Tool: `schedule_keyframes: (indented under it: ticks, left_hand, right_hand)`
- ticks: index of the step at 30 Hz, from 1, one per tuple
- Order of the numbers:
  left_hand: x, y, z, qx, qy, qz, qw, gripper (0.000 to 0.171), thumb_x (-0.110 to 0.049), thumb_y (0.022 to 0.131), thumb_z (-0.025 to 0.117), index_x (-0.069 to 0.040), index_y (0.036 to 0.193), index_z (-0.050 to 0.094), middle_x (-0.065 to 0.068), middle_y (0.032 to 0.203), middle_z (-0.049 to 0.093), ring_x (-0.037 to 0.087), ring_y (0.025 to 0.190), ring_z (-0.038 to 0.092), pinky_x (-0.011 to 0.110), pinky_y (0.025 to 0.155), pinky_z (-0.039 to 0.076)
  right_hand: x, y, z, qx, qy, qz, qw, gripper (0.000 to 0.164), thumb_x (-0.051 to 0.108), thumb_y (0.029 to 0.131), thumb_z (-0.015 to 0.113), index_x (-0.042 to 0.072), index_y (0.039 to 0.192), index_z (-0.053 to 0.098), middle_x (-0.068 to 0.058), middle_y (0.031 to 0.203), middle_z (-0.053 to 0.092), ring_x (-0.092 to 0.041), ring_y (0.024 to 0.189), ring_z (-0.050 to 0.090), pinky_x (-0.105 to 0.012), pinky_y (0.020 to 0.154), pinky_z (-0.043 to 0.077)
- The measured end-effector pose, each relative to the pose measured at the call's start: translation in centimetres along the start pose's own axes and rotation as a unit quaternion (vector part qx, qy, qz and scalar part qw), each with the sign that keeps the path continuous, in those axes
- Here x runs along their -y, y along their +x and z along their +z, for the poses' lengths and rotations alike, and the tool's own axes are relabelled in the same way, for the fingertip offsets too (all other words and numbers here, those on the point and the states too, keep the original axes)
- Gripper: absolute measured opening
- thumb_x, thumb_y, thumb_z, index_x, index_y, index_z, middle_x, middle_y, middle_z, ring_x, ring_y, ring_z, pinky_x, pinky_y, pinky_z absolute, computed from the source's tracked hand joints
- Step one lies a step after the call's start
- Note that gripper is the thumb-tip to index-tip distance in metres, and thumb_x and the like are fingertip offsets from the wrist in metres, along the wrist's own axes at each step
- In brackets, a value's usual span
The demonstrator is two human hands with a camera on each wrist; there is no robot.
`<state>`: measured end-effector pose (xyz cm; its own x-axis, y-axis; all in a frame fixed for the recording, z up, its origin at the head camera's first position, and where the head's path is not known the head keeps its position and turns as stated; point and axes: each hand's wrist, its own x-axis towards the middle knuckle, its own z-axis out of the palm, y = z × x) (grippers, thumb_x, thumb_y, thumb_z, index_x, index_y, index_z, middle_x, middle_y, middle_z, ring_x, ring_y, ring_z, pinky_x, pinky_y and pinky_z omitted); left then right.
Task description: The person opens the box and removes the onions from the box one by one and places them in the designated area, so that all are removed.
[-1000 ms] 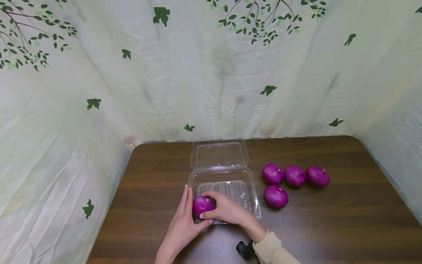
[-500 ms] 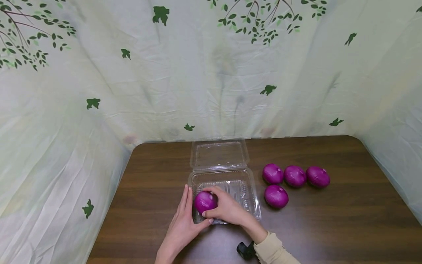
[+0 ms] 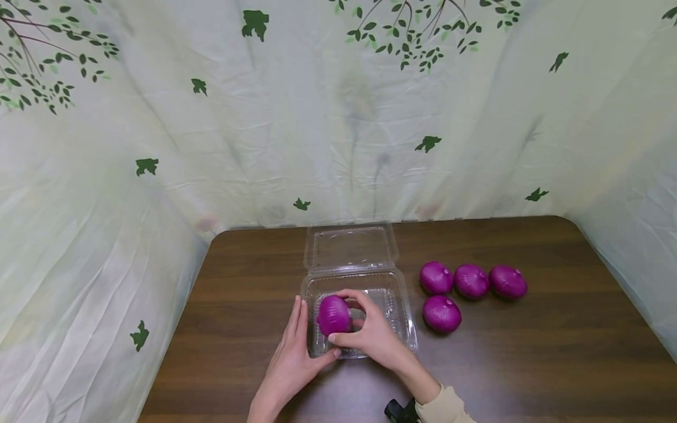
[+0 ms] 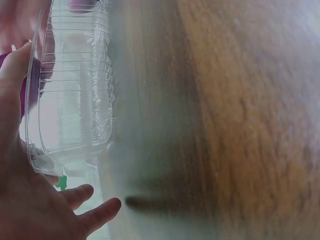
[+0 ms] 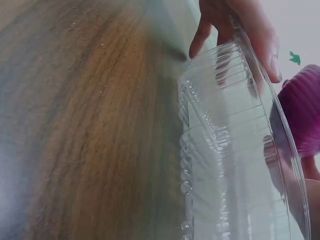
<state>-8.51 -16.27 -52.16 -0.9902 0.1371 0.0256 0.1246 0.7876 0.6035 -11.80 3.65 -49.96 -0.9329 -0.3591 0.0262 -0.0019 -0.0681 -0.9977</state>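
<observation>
A red onion (image 3: 334, 315) is gripped by my right hand (image 3: 372, 335), thumb on its near side and fingers on its far side. The onion is over the left part of a clear plastic clamshell container (image 3: 409, 329), and the right wrist view shows the onion (image 5: 304, 110) at rim height. My left hand (image 3: 290, 358) rests at the container's near left corner. Its straight fingers lie along the left side, its thumb along the front rim. In the left wrist view, that hand (image 4: 35, 200) has its fingers spread outside the clear wall (image 4: 75, 100).
Several more red onions (image 3: 442, 314) sit to the container's right. The container's lid (image 3: 351, 247) lies folded back toward the table's far edge. A black object (image 3: 399, 410) shows beside the right sleeve (image 3: 444, 405). A leaf-print curtain (image 3: 338, 117) surrounds the wooden table (image 3: 529, 352).
My right hand has moved the red onion up and slightly right from the container's near left corner, and the onion has turned. My left hand has stayed in place.
</observation>
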Motion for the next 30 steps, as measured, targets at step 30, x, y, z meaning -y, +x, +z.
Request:
schedule_keyframes:
  ticks: [30]
  left_hand:
    - [-0.1,0.0,0.0,0.013,-0.009,-0.015,0.9998,0.121,-0.065,0.074,0.075,-0.014,0.159,0.006,0.000,0.165,-0.001,0.032,0.147,0.016,0.060,0.108,0.030]
  right_hand:
    - [2.3,-3.7,-3.1,-0.141,-0.072,-0.035,0.987,0.070,0.012,0.067,0.092,0.025,0.128,0.059,0.001,0.123,0.056,-0.026,0.109,0.057,-0.035,0.085,0.055]
